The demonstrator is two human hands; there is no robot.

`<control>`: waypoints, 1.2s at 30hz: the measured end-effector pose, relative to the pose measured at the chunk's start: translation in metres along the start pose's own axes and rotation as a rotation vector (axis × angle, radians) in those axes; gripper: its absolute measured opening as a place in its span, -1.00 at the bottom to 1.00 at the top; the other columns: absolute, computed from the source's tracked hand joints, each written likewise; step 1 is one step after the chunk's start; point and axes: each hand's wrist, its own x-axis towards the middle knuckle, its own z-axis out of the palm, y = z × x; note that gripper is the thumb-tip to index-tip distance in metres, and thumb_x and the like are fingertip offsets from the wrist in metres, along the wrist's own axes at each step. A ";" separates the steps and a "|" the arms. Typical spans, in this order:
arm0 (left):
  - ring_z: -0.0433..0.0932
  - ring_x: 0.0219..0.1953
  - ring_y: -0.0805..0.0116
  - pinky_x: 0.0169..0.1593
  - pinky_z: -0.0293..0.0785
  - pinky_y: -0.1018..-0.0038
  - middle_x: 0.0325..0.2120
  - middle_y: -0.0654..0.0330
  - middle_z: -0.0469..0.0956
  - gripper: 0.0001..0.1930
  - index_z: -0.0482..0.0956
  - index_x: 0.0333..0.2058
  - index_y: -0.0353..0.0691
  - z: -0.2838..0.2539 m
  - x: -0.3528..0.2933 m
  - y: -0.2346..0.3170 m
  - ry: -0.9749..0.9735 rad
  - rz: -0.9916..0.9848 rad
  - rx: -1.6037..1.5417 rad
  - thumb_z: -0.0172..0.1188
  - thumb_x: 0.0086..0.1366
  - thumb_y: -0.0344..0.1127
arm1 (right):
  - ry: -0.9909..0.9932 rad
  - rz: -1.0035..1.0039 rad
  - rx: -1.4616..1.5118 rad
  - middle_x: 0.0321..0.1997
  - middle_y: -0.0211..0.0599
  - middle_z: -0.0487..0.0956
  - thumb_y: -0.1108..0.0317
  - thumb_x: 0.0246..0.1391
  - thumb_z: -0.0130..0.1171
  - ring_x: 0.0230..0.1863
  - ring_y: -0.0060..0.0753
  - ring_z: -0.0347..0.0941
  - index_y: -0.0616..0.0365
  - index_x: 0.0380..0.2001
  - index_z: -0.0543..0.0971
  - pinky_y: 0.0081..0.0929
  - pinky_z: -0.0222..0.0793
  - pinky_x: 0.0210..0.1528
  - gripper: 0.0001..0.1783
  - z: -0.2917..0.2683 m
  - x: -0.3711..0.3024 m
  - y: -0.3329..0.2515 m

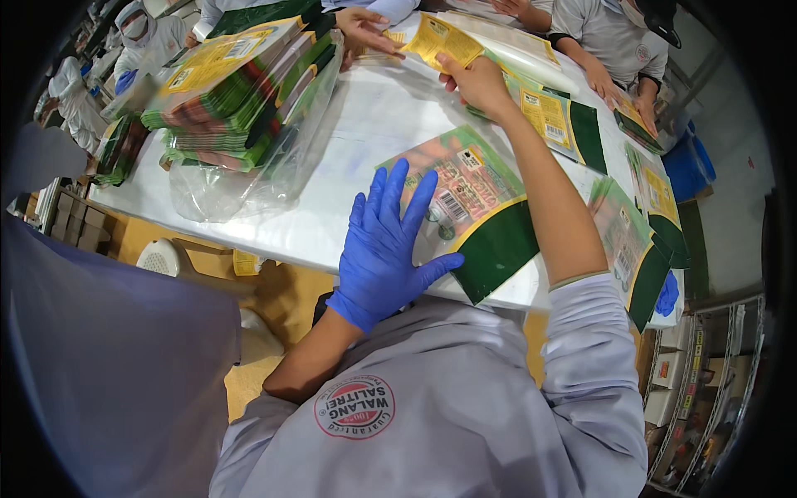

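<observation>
My left hand (384, 241), in a blue glove, is spread open over the near left part of a flat plastic pouch (498, 253). The pouch is printed green and yellow, with a clear window. My right hand (480, 87), bare, reaches to the far side of the table and pinches the edge of a yellow printed label sheet (440, 40). Another person's hand (365, 29) is at the left end of that sheet; whether it grips it I cannot tell. Beneath my right forearm lies a pouch with a yellow label (544, 116).
A tall stack of pouches (220, 108) in a clear plastic bag (241, 191) stands at the left on the white table (332, 149). More pouches (623, 241) overlap at the right, beside a crumpled blue glove (667, 295). Co-workers stand around the far side; a blue bin (689, 166) is right.
</observation>
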 end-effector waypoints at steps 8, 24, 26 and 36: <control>0.21 0.43 -0.07 0.43 -0.01 -0.07 0.37 0.03 0.30 0.03 0.29 0.40 -0.05 -0.006 0.001 -0.022 -0.009 -0.013 0.077 0.54 -0.01 0.14 | -0.009 -0.001 0.092 -0.65 -0.45 0.55 -0.11 0.11 0.43 -0.72 -0.71 0.38 0.22 -0.46 0.69 -0.65 0.23 -0.69 -0.48 -0.074 -0.109 -0.057; 0.43 0.21 0.02 0.37 0.03 -0.12 0.13 0.09 0.48 -0.01 0.38 0.26 -0.04 0.008 0.004 -0.029 -0.033 0.004 0.136 0.55 -0.10 0.28 | -0.290 0.338 0.379 -0.60 -0.40 0.56 0.20 0.03 0.54 -0.68 -0.79 0.35 0.33 -0.38 0.69 -0.76 0.17 -0.67 -0.64 -0.031 -0.188 -0.045; 0.46 0.12 0.05 0.33 0.04 -0.15 0.03 0.11 0.48 -0.04 0.42 0.21 -0.05 0.009 -0.001 -0.027 0.050 -0.011 0.184 0.56 -0.13 0.28 | -0.303 0.322 0.370 -0.60 -0.42 0.56 0.19 0.04 0.53 -0.69 -0.80 0.33 0.33 -0.37 0.69 -0.76 0.16 -0.68 -0.64 -0.033 -0.193 -0.048; 0.47 0.03 0.10 0.27 0.07 -0.17 -0.07 0.13 0.49 -0.10 0.48 0.13 -0.11 0.009 -0.022 -0.005 0.085 -0.165 0.312 0.56 -0.13 0.27 | -0.250 0.259 0.256 -0.60 -0.51 0.59 0.09 -0.01 0.57 -0.76 -0.83 0.25 0.18 -0.43 0.68 -0.79 0.03 -0.73 -0.62 -0.046 -0.188 -0.037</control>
